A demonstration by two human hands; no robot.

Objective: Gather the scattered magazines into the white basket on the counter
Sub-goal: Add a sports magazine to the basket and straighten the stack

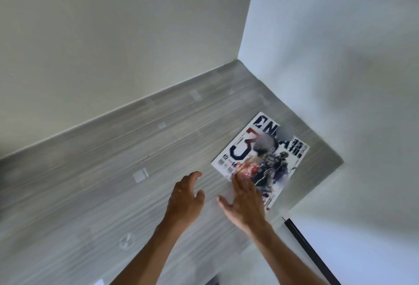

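One magazine [265, 150] with a white cover, a big navy and red numeral and basketball players lies flat on the grey wood-grain counter [108, 185], near the corner where two walls meet. My right hand [244, 203] lies flat with spread fingers on the magazine's near corner. To its left, my left hand [186, 196] hovers over the counter with fingers apart, empty and not touching the magazine. No white basket is in view. The picture is blurred by motion.
White walls close the counter at the back and on the right. A dark strip [308, 248] runs along the counter's right end. Small pale tape patches [140, 175] and a round mark [126, 240] are on the counter surface.
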